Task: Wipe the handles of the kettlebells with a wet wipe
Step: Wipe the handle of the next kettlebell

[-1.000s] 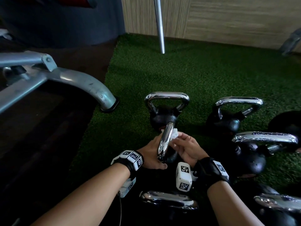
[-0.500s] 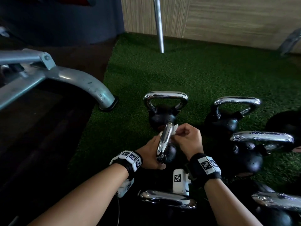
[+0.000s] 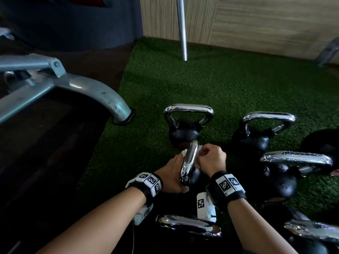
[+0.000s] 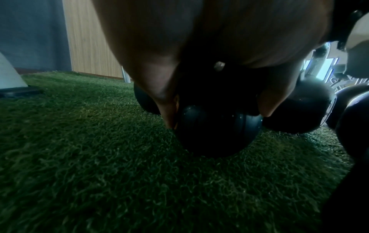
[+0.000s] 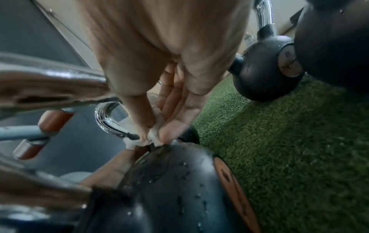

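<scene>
A black kettlebell (image 3: 192, 177) with a chrome handle (image 3: 189, 160) stands on green turf between my hands, handle edge-on in the head view. My left hand (image 3: 173, 174) grips it from the left; in the left wrist view thumb and fingers (image 4: 267, 102) straddle the top of the black ball (image 4: 215, 132). My right hand (image 3: 211, 158) is fisted against the handle's right side and pinches a crumpled white wet wipe (image 3: 184, 153). The right wrist view shows the wipe (image 5: 154, 138) pressed where the handle meets the wet black body (image 5: 175, 181).
Several more chrome-handled kettlebells crowd round: one just beyond (image 3: 185, 132), two to the right (image 3: 256, 140) (image 3: 278, 182), handles near my wrists (image 3: 189, 226) (image 3: 311, 230). A grey bench leg (image 3: 102, 96) ends on the turf at left. A steel pole (image 3: 181, 28) stands by the wooden wall.
My right hand has rolled over into a fist and shifted slightly forward along the handle with the wipe, which now shows on the handle's left side too. The left hand has stayed put.
</scene>
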`<state>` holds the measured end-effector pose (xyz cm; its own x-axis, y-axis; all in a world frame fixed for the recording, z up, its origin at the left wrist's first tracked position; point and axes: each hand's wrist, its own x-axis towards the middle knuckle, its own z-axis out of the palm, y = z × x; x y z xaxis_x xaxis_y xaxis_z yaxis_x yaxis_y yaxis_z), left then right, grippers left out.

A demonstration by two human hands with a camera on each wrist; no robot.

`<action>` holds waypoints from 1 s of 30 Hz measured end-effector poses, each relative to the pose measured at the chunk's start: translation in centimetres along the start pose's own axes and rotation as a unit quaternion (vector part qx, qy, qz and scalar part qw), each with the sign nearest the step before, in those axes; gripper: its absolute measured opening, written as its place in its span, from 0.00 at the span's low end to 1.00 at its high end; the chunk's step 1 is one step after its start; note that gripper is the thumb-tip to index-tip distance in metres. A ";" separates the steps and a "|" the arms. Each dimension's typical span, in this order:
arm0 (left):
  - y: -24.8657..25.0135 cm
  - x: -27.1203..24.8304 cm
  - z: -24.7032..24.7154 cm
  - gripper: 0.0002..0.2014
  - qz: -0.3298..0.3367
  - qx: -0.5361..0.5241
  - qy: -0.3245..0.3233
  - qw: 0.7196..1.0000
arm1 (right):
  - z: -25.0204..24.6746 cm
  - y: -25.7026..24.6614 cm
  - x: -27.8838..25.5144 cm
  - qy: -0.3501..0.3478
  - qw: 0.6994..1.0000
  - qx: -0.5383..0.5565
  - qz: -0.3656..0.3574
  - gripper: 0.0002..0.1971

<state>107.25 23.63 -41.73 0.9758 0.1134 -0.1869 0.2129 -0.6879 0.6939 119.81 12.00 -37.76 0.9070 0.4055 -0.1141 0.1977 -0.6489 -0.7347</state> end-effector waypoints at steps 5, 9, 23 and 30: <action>-0.3 0.2 -0.3 0.61 0.022 0.074 -0.027 0.997 | -0.5 -0.2 0.4 -0.035 0.997 -0.059 -0.030 0.04; -0.7 -1.4 -3.0 0.73 -0.003 0.072 -0.110 0.991 | -2.9 0.1 0.4 -0.060 0.988 -0.039 -0.136 0.18; 6.5 -4.2 -7.5 0.19 0.006 0.179 0.063 0.982 | -6.0 -2.1 1.1 -0.155 0.919 -0.224 -0.285 0.07; 4.4 -3.3 -11.9 0.18 0.018 0.219 -0.016 0.975 | -7.4 -1.1 -1.8 -0.169 0.934 -0.239 -0.203 0.08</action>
<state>105.52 28.78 -29.81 0.9788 0.0665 -0.1937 0.1302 -0.9322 0.3378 120.73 7.23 -31.75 0.5677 0.8087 -0.1538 0.7173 -0.5776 -0.3897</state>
